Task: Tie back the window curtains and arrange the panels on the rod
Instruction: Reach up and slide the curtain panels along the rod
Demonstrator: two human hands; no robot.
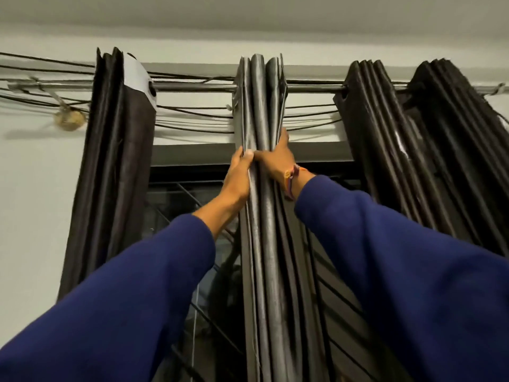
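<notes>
A metal rod (pixel 192 86) runs across the top of the window. Dark, glossy curtain panels hang from it in bunches. The middle panel (pixel 260 106) is gathered into tight folds. My left hand (pixel 238 175) grips its left edge, thumb wrapped over the front folds. My right hand (pixel 278 161) clasps the same bunch from the right, fingers reaching behind the fabric. A second gathered panel (pixel 115 139) hangs at the left, its pale lining showing at the top. Two more bunches (pixel 429 139) hang at the right.
Several dark cables (pixel 192 117) sag along the wall behind the rod. A small round fixture (pixel 68 119) sits on the left wall. Behind the curtains I see a dark window (pixel 187 199) with a metal grille. The ceiling is close above.
</notes>
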